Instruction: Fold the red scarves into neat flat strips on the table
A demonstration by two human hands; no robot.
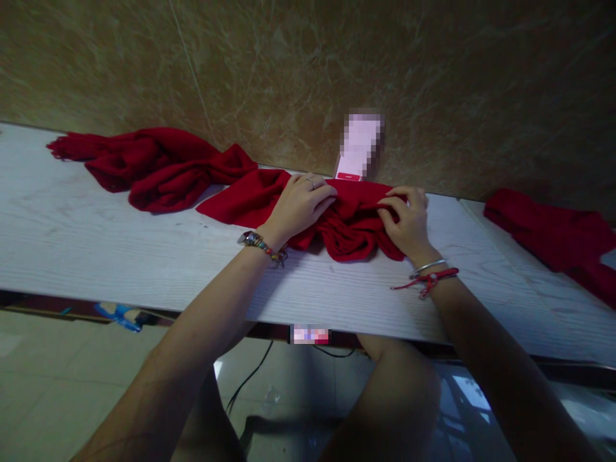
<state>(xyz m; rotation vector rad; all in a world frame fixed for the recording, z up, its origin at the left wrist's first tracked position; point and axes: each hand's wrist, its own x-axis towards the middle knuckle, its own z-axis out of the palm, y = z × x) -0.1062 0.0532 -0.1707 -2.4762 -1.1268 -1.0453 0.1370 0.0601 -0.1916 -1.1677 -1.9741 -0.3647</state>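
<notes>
Gathered red cloth (351,237) lies in loose folds on a narrow white wood-grain table. My left hand (308,202) rests on its middle, fingers bent and closed on the fabric; a ring and a beaded bracelet are on this side. On the cloth's right part, my right hand (407,218) pinches the upper folds between thumb and fingers. To the left, a bunched red scarf (168,167) with a fringed end stretches along the table. Whether it joins the cloth under my hands, I cannot tell.
Behind the cloth, a phone (360,147) with a blurred screen leans on the brown marbled wall (269,77). More red fabric (548,231) lies at the right. The white table (144,256) has a blue item (120,314) under its front edge. Dark cables (248,378) hang below.
</notes>
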